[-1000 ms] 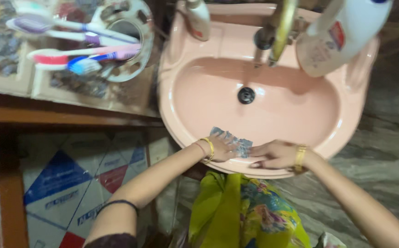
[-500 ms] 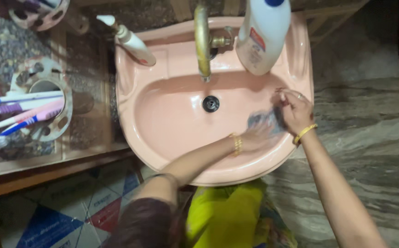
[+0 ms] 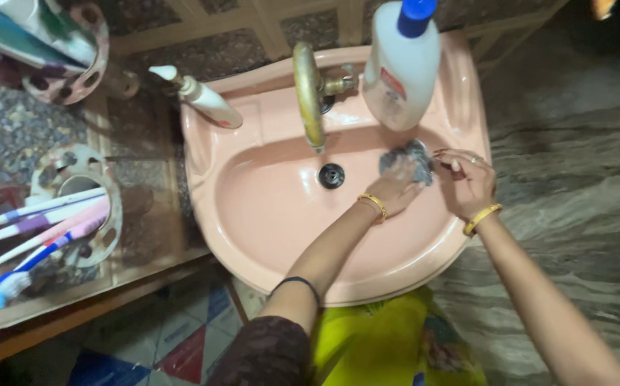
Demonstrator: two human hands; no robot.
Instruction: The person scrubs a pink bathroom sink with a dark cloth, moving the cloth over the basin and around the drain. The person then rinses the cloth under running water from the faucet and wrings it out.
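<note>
Left hand [image 3: 396, 187] grip apparently pressing grey scrubber [image 3: 406, 160], right hand [image 3: 467, 180] loosely curled, pink sink [image 3: 267, 207]

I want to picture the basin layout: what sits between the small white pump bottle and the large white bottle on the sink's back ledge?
The brass tap, seen from the head camera.

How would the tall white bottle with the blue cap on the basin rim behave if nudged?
Likely tippy: the white bottle stands tall and narrow on the pink basin's back ledge. Its smooth plastic looks slippery. It stands just above the left hand and the grey scrubber.
</note>
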